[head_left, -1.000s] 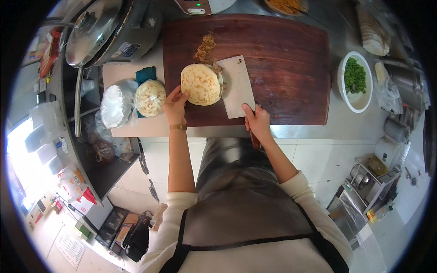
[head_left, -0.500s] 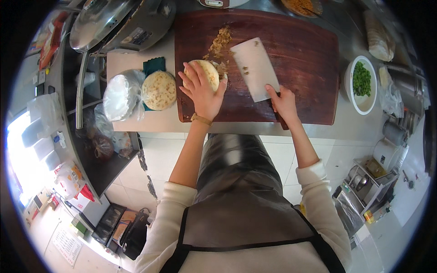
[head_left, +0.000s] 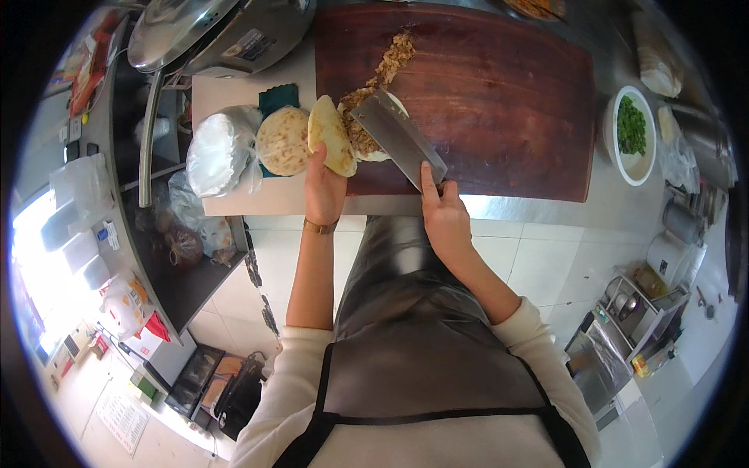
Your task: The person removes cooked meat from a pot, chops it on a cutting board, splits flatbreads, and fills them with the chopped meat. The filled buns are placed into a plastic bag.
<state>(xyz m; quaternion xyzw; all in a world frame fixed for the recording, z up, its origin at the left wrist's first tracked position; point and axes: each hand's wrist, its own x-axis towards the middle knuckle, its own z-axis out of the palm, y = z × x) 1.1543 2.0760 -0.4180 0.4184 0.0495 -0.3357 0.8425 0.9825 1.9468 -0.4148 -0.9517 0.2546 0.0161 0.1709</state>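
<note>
My left hand [head_left: 324, 187] grips the raised top half of a split flatbread [head_left: 331, 140], tilted up at the left edge of the dark wooden cutting board [head_left: 499, 101]. The bread's lower half [head_left: 376, 155] lies on the board, heaped with brown chopped filling [head_left: 357, 117]. My right hand [head_left: 446, 214] is closed round the handle of a cleaver [head_left: 398, 140], index finger along the blade. The blade lies over the filling and hides part of it. More chopped filling [head_left: 396, 56] trails away toward the board's far edge.
Left of the board are a browned round flatbread [head_left: 282, 142] on a dark green cloth [head_left: 278, 97] and a clear plastic bag [head_left: 222, 156]. A large lidded pot [head_left: 250, 43] stands beyond them. At right is a white bowl [head_left: 643, 170] of chopped greens [head_left: 630, 126].
My left hand has lifted the bread's top half, exposing the filling. The cleaver has moved left from the bare board onto the filling. The whole view has shifted slightly.
</note>
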